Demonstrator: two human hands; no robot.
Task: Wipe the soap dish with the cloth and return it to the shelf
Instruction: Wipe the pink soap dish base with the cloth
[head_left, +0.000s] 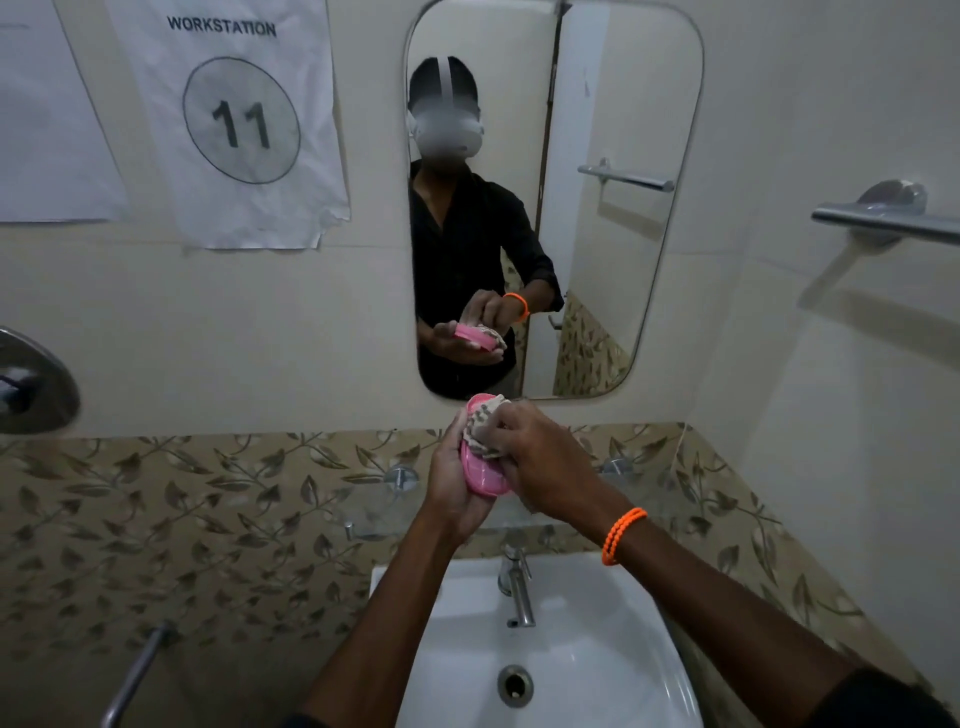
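Frame centre: left hand (451, 483) grips pink soap dish (483, 470), long axis running up-frame; right hand (540, 457) clenches cloth (485, 426) against its upper end.

Orange bead bracelet (623, 535), dark sleeves (883, 701).

Left hand (451, 486) cradles pink soap dish (485, 475); right hand (545, 467) presses cloth (482, 428).

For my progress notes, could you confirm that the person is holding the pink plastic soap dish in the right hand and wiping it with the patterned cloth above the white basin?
Not quite: the head view shows the pink plastic soap dish in the left hand; the right hand presses the patterned cloth on it, above the white basin.
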